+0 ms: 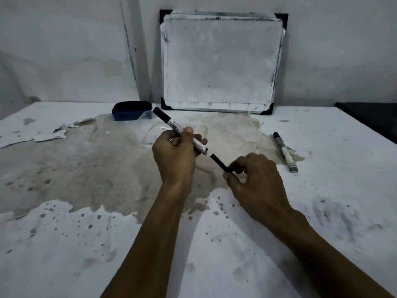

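My left hand [175, 155] grips a white marker [171, 124] with a black far end, held slanted above the table. Its near end points down and right toward a black cap [219, 164]. My right hand [255, 179] pinches that cap between thumb and fingers, a small gap away from the marker's near end. A smudged whiteboard [221, 61] with black corners leans upright against the wall behind.
A second marker [284, 151] lies on the table to the right. A blue eraser [131, 111] sits at the back left of the whiteboard. The white tabletop [64, 244] is peeled and stained in the middle. A dark object [371, 117] is at the far right.
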`<control>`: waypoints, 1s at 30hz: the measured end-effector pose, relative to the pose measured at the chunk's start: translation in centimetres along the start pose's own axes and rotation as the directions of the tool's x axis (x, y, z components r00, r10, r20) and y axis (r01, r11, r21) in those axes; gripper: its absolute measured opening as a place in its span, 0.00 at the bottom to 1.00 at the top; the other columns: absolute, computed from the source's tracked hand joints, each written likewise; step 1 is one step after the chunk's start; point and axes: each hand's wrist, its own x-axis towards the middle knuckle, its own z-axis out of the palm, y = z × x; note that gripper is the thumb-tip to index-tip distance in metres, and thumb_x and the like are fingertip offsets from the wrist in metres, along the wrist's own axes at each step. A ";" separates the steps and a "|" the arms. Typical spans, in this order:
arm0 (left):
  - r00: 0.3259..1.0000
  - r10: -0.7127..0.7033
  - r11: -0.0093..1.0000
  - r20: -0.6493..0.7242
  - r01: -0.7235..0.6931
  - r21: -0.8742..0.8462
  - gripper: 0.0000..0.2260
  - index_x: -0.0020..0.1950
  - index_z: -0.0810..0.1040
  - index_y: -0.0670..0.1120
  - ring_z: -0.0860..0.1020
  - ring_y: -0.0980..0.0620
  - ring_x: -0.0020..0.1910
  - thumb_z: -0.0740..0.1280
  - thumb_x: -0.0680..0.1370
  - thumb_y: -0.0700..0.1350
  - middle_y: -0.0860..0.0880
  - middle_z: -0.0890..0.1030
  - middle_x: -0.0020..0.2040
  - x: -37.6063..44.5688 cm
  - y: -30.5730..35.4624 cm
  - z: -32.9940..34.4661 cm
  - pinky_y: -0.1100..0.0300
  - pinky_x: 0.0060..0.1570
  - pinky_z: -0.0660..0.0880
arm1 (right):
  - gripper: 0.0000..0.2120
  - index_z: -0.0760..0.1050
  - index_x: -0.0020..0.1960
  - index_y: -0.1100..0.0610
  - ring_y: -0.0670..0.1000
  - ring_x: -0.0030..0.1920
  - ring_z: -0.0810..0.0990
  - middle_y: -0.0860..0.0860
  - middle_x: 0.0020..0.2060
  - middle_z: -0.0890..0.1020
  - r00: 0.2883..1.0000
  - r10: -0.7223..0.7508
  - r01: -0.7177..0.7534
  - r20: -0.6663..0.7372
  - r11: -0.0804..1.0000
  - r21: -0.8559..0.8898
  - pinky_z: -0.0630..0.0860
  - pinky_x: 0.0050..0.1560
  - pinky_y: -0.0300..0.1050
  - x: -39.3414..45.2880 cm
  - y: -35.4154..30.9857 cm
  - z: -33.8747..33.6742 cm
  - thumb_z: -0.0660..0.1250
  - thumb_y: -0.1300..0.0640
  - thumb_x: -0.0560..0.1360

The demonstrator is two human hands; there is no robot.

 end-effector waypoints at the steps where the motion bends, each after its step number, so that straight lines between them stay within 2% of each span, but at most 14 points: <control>1: 0.999 -0.015 0.999 -0.033 0.013 -0.044 0.07 0.48 0.79 0.35 0.87 0.42 0.39 0.67 0.80 0.39 0.39 0.85 0.39 0.6 0.7 -0.3 0.55 0.37 0.83 | 0.06 0.83 0.46 0.53 0.50 0.44 0.78 0.49 0.40 0.82 1.000 -0.013 0.013 0.004 1.000 0.015 0.72 0.39 0.44 0.4 -0.4 -0.2 0.71 0.52 0.72; 4: 0.990 -0.060 0.987 -0.127 0.040 -0.157 0.07 0.43 0.80 0.38 0.86 0.45 0.35 0.68 0.79 0.39 0.39 0.85 0.39 2.7 2.9 -1.6 0.57 0.35 0.82 | 0.06 0.84 0.46 0.54 0.50 0.41 0.82 0.50 0.39 0.86 0.998 -0.060 0.059 0.019 0.998 0.038 0.77 0.41 0.44 2.4 -2.0 -0.4 0.72 0.53 0.71; 7: 0.981 -0.061 0.983 -0.184 0.026 -0.183 0.07 0.41 0.80 0.40 0.86 0.46 0.34 0.68 0.79 0.39 0.40 0.86 0.39 5.0 4.6 -3.5 0.54 0.37 0.84 | 0.08 0.82 0.50 0.54 0.51 0.44 0.82 0.50 0.40 0.86 0.993 -0.118 0.117 0.029 0.991 0.058 0.79 0.44 0.48 5.4 -4.2 0.0 0.72 0.53 0.72; 11: 0.957 -0.064 0.990 -0.284 0.025 -0.138 0.08 0.40 0.79 0.41 0.85 0.47 0.34 0.68 0.79 0.40 0.40 0.85 0.42 8.2 5.0 -6.9 0.56 0.36 0.83 | 0.07 0.81 0.49 0.54 0.56 0.47 0.80 0.52 0.44 0.84 0.972 -0.219 0.223 0.083 0.974 -0.046 0.73 0.41 0.45 10.5 -7.6 2.1 0.69 0.53 0.72; 14: 0.940 -0.069 0.993 -0.333 0.032 -0.114 0.08 0.41 0.79 0.43 0.86 0.47 0.35 0.68 0.79 0.42 0.40 0.86 0.43 9.5 3.9 -9.2 0.57 0.36 0.82 | 0.06 0.80 0.48 0.57 0.58 0.48 0.79 0.55 0.43 0.83 0.957 -0.240 0.264 0.160 0.953 -0.151 0.66 0.44 0.45 14.0 -10.2 4.7 0.69 0.60 0.71; 17: 0.936 -0.047 0.997 -0.349 0.021 -0.079 0.08 0.41 0.80 0.44 0.86 0.47 0.35 0.68 0.79 0.43 0.42 0.87 0.41 10.3 2.7 -10.5 0.58 0.34 0.82 | 0.06 0.75 0.45 0.57 0.57 0.45 0.78 0.52 0.36 0.75 0.943 -0.203 0.272 0.265 0.927 -0.257 0.66 0.52 0.50 16.4 -11.9 7.7 0.68 0.64 0.68; 19: 0.938 -0.010 0.999 -0.346 -0.006 -0.046 0.08 0.41 0.80 0.44 0.86 0.48 0.34 0.68 0.79 0.43 0.43 0.87 0.39 10.6 2.4 -10.7 0.60 0.31 0.80 | 0.09 0.68 0.42 0.55 0.57 0.39 0.72 0.50 0.31 0.66 0.923 -0.166 0.278 0.346 0.910 -0.306 0.66 0.57 0.53 17.6 -12.2 9.2 0.66 0.65 0.67; 21: 0.939 0.008 0.999 -0.345 -0.021 -0.033 0.08 0.40 0.80 0.45 0.86 0.48 0.34 0.68 0.79 0.43 0.45 0.87 0.38 10.9 2.4 -10.8 0.61 0.30 0.80 | 0.11 0.63 0.42 0.55 0.54 0.35 0.67 0.50 0.31 0.63 0.907 -0.145 0.289 0.396 0.897 -0.335 0.66 0.59 0.55 18.5 -12.2 10.3 0.64 0.64 0.67; 23: 0.939 0.007 0.999 -0.344 -0.020 -0.035 0.08 0.40 0.80 0.45 0.86 0.48 0.34 0.68 0.79 0.43 0.45 0.87 0.37 11.0 2.4 -11.0 0.60 0.31 0.80 | 0.10 0.62 0.43 0.56 0.54 0.34 0.66 0.50 0.32 0.64 0.895 -0.120 0.289 0.430 0.891 -0.352 0.66 0.60 0.58 19.0 -11.9 11.1 0.63 0.63 0.68; 26: 0.942 0.000 0.999 -0.336 -0.018 -0.050 0.08 0.40 0.80 0.44 0.86 0.48 0.33 0.68 0.79 0.43 0.47 0.87 0.35 11.0 2.6 -11.1 0.59 0.31 0.81 | 0.08 0.64 0.44 0.56 0.57 0.43 0.72 0.52 0.40 0.71 0.883 -0.079 0.261 0.463 0.902 -0.345 0.66 0.62 0.59 19.1 -11.9 11.2 0.63 0.61 0.69; 28: 0.945 -0.001 0.999 -0.327 -0.016 -0.050 0.09 0.40 0.80 0.44 0.86 0.48 0.33 0.68 0.79 0.43 0.48 0.87 0.33 10.9 2.7 -11.1 0.59 0.31 0.82 | 0.09 0.70 0.47 0.57 0.58 0.51 0.76 0.54 0.47 0.76 0.887 -0.060 0.227 0.459 0.920 -0.319 0.66 0.63 0.57 19.0 -12.1 10.7 0.66 0.60 0.69; 30: 0.950 0.002 0.999 -0.312 -0.016 -0.041 0.08 0.40 0.80 0.44 0.86 0.47 0.34 0.68 0.79 0.43 0.46 0.87 0.35 10.8 2.7 -11.0 0.60 0.31 0.81 | 0.12 0.76 0.51 0.56 0.58 0.54 0.78 0.54 0.51 0.79 0.918 -0.073 0.183 0.391 0.950 -0.253 0.68 0.58 0.53 18.6 -12.3 9.4 0.70 0.59 0.68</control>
